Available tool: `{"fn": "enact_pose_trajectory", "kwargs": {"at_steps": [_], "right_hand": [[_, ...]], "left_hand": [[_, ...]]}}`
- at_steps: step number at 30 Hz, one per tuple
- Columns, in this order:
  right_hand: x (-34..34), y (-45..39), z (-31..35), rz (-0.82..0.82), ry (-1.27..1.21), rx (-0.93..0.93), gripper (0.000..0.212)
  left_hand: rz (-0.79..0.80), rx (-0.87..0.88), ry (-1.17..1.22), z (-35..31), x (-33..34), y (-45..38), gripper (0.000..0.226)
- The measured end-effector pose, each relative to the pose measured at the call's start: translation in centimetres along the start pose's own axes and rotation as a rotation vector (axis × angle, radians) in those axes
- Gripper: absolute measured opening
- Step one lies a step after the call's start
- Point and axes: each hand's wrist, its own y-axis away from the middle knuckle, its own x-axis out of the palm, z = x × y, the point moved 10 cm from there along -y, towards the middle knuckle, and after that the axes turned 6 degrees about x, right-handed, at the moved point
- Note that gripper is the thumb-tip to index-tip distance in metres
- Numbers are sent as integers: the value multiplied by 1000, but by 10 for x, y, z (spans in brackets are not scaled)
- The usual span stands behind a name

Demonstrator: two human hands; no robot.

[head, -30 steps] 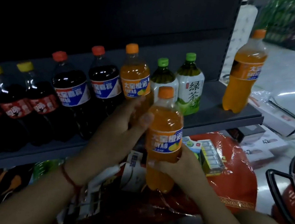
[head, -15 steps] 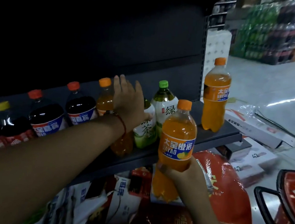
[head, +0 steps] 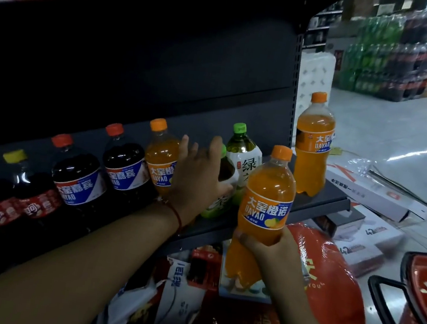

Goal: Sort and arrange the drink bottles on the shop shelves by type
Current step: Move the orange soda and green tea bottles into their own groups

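Head view looks down along a dark metal shelf (head: 317,204) stocked with drink bottles. The right hand (head: 264,246) grips an orange soda bottle (head: 267,195) around its lower half, fingers curled round it, and holds it upright in front of the shelf edge, off the shelf, with its blue label facing the camera. The left hand (head: 197,176) reaches onto the shelf with fingers spread and fairly straight, its palm against the front green tea bottle (head: 218,202), which it largely hides; whether the thumb wraps the bottle I cannot tell. A red cord sits on that wrist. Just behind stands a second green tea bottle (head: 242,160) with a green cap and white label. Left of the hand stands another orange soda bottle (head: 160,160), then two dark cola bottles with red caps (head: 123,161), and further left dark bottles with yellow caps (head: 26,187). A third orange bottle (head: 312,144) stands alone at the right end of the shelf, well apart from the rest. Below the shelf lie red packaged goods (head: 326,283) and white boxes (head: 375,192) on the floor, and a red shopping basket (head: 424,295) sits at the right edge. Stacked drink packs (head: 387,54) show blurred in the background.
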Motion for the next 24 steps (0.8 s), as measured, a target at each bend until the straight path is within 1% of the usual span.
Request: {"fn": "enact_pose_trajectory", "kwargs": {"at_steps": [3,6,7,11,14,15,17,18,19,21,24], "right_hand": [[-10,-1,4,-27,20,-52,62],[-19,-4,6,-61,23,-64,78],[-22,-3,8,-77,37,-67,80],[-25,-2,10,-87,54,-89,70],[-15,0,11,-48,77,-111,74],[-9,0,12,-33,95,-121,70],[5,2,18,-12,133,-145,48],[12,2,19,-4,141,-148,40],[20,2,19,0,140,-149,39],[32,1,18,-9,139,-151,44],[47,-5,20,-10,106,-140,47]], "left_hand": [[-57,23,166,-4,-15,19,99],[-82,-64,436,9,-29,49,99],[-78,-103,511,14,-31,61,100],[-60,-297,809,39,-23,114,102],[-102,-427,999,66,-8,153,99],[-120,-468,1049,76,-3,166,99],[-134,-525,1095,93,7,190,98],[-142,-536,1100,99,9,200,97],[-150,-544,1100,106,12,208,96],[-159,-559,1112,116,15,218,95],[-158,-568,1136,128,16,221,97]]}}
